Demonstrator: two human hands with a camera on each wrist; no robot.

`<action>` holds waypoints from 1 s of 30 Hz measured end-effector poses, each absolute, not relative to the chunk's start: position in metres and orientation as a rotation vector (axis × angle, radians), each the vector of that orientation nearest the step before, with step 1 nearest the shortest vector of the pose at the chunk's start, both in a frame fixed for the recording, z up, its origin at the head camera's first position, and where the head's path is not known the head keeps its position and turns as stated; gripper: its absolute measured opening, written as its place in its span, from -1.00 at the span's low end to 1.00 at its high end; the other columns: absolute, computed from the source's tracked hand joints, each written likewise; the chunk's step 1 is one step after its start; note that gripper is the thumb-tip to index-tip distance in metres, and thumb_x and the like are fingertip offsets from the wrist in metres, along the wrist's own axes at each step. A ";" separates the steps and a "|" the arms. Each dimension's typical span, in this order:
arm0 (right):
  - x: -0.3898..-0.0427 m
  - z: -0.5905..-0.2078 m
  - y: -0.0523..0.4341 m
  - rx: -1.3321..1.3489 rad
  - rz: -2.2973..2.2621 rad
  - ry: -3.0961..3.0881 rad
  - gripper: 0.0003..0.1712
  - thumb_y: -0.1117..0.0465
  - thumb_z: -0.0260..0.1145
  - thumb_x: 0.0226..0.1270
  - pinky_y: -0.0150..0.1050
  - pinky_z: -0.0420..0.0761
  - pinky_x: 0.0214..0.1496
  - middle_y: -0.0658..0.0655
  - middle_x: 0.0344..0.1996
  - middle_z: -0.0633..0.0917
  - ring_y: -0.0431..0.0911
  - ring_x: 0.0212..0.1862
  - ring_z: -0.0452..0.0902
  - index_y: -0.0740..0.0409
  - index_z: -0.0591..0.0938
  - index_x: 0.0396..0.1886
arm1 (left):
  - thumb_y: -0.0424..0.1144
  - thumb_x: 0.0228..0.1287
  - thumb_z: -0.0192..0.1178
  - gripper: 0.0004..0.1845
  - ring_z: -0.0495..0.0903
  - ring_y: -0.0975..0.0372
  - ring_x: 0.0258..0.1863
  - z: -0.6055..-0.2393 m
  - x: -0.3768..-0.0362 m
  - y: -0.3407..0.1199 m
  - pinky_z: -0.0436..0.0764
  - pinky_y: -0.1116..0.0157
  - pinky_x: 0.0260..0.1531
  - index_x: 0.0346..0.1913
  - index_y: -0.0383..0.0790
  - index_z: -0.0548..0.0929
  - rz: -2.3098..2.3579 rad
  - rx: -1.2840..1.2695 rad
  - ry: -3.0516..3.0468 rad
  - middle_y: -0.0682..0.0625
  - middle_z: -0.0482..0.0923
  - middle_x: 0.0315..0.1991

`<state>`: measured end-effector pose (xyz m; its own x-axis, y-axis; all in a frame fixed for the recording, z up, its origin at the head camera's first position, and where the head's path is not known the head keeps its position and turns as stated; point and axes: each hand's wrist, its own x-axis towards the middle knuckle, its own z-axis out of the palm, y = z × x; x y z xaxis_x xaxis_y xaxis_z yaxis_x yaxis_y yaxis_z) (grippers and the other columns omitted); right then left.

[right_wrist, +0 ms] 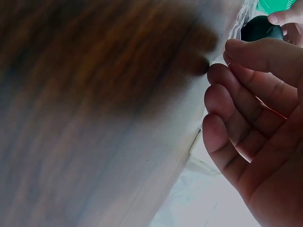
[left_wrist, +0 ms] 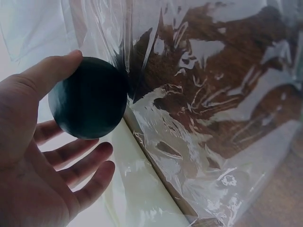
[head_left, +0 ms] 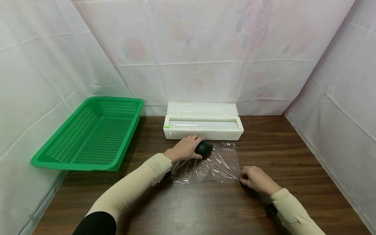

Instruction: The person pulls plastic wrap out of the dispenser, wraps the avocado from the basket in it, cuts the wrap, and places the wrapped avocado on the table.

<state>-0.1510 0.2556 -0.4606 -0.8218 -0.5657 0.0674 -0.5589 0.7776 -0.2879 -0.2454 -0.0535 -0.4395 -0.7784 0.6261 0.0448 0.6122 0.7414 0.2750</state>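
My left hand [head_left: 185, 148] grips a smooth, dark green oval thing [head_left: 204, 148] between thumb and fingers, over the left part of a sheet of cling film [head_left: 221, 163]. In the left wrist view, the thumb lies on top of the dark oval thing [left_wrist: 90, 99], and the film [left_wrist: 203, 142] stretches away to the right, creased and shiny. The near right corner of the film is pinched by my right hand [head_left: 257, 179]. The right wrist view shows its thumb and index fingertip together at the film's edge. Behind the film stands a white cling film dispenser box [head_left: 202, 134], its lid raised.
On the left of the brown wooden table [head_left: 205, 209] stands a green plastic basket [head_left: 129, 143] with perforated sides. A small bright green piece [head_left: 166, 126] sits at the left end of the dispenser's front edge. Pale cloth walls [head_left: 188, 49] enclose the back and sides.
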 end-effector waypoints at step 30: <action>-0.150 -0.461 0.257 -0.933 -0.517 2.918 -0.75 0.32 0.41 0.13 -0.39 0.38 -0.45 -0.17 -0.57 0.50 -0.37 -0.51 0.29 -0.04 0.56 -0.61 | -0.08 0.22 0.35 -0.83 0.51 0.34 -0.44 -0.395 -0.211 -0.083 0.54 0.37 -0.34 -0.37 -0.08 0.65 0.515 1.046 2.797 0.13 0.60 -0.43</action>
